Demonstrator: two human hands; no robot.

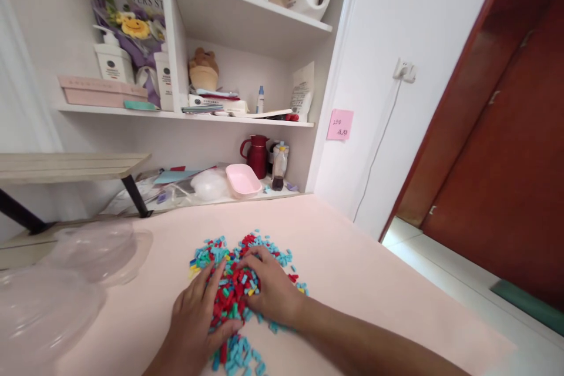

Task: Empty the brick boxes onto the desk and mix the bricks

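A loose pile of small plastic building bricks [229, 291], mostly red and light blue with some green, yellow and dark blue, lies on the pale pink tabletop. My left hand [196, 311] rests against the pile's left side, fingers stretched forward and thumb apart. From the right, my right hand [273, 288] reaches over the bricks with its fingers curved and spread from the thumb. Its fingertips touch the bricks, and I see nothing gripped in it. Light blue bricks [242, 355] spill toward the near edge.
Clear plastic containers [99, 249] stand on the left. Behind the pink tabletop [335, 270] are a pink tray [243, 181], a red jug [256, 155] and a bottle [279, 167]. A raised wooden shelf [70, 165] juts in at left.
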